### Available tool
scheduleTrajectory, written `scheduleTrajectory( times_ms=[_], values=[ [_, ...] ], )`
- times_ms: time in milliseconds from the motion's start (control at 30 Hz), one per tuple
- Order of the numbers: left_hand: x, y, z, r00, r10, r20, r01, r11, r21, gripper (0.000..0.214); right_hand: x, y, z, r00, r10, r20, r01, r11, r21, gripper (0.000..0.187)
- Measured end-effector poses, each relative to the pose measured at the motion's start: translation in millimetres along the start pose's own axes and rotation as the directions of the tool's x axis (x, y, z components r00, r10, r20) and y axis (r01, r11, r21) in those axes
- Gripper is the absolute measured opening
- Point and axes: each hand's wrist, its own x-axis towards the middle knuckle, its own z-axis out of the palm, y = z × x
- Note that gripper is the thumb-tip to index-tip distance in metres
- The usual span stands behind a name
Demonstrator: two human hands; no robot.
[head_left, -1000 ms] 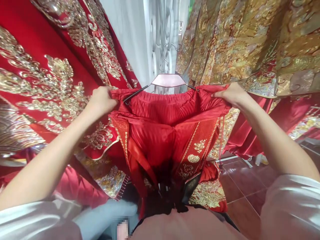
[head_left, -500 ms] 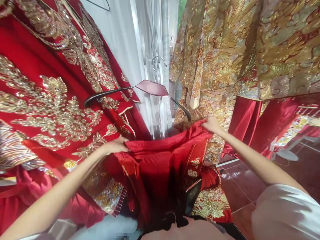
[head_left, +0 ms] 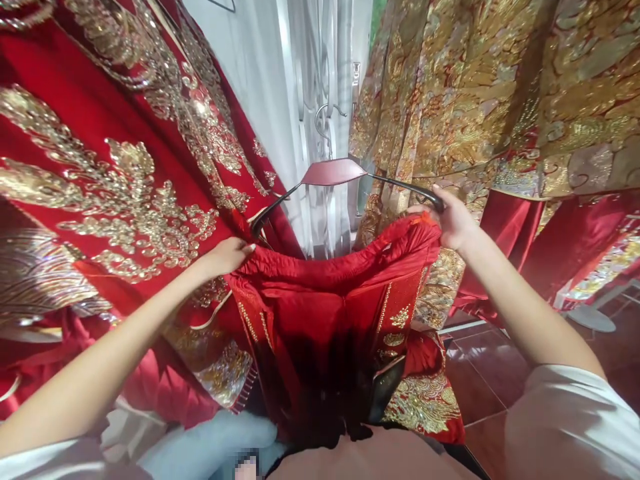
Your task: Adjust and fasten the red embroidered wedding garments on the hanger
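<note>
A red satin skirt (head_left: 320, 313) with gold-embroidered panels hangs down in front of me, its gathered waistband (head_left: 340, 257) stretched between my hands. My right hand (head_left: 450, 217) grips the waistband's right end, and the right arm tip of a hanger (head_left: 333, 172) lies against its fingers. My left hand (head_left: 225, 258) is on the waistband's left end, fingers together, close to the hanger's other tip. That hanger has a pinkish centre, black arms and a metal hook (head_left: 323, 127). The skirt's lower part falls into shadow.
Red and gold embroidered garments (head_left: 125, 200) hang close on the left, and gold ones (head_left: 475, 100) on the right. A white curtain (head_left: 260, 73) and a window grille stand ahead. Brown floor tiles (head_left: 485, 373) and a round white stand base (head_left: 591, 319) lie at lower right.
The hanger has swung from tilted to nearly level, and its right tip now meets my right hand. Both hands have risen a little with the waistband since the previous moment.
</note>
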Motion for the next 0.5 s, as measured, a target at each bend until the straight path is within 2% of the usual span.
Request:
scheduleTrajectory(
  times_ms=[33, 100, 167, 267, 333, 400, 467, 500],
  values=[
    [3, 4, -1.3, 1.0, -0.015, 0.0, 0.015, 0.997, 0.082, 0.026, 1, -2, -1, 0.999, -0.031, -0.028, 0.03, 0.999, -0.017, 0.032],
    [9, 11, -0.9, 0.999, -0.052, -0.008, 0.052, 0.974, 0.219, 0.02, 3, -3, -3, 0.999, -0.038, -0.012, 0.037, 0.999, -0.038, 0.029],
    [15, 16, 0.9, 0.996, -0.077, -0.054, 0.089, 0.952, 0.291, 0.016, 6, -2, -4, 1.0, 0.001, 0.023, -0.001, 1.0, -0.022, 0.027],
    [26, 24, -4.7, 0.989, -0.084, -0.121, 0.12, 0.934, 0.337, 0.017, 7, -4, -2, 0.998, 0.065, -0.005, -0.064, 0.996, 0.055, 0.021],
    [30, 35, -19.6, 0.982, -0.082, -0.172, 0.138, 0.927, 0.349, 0.022, 5, -6, 2, 0.994, 0.103, -0.031, -0.099, 0.989, 0.111, 0.017],
    [28, 56, -42.5, 0.963, -0.044, -0.266, 0.144, 0.919, 0.368, 0.028, 2, -6, 5, 0.989, 0.14, -0.039, -0.133, 0.98, 0.151, 0.016],
    [18, 86, -65.8, 0.916, 0.063, -0.396, 0.104, 0.916, 0.388, 0.037, -1, -2, 7, 0.988, 0.15, -0.029, -0.144, 0.977, 0.155, 0.016],
    [10, 102, -74.3, 0.877, 0.135, -0.461, 0.067, 0.916, 0.395, 0.041, -2, 0, 8, 0.991, 0.135, -0.012, -0.133, 0.982, 0.136, 0.017]
  ],
)
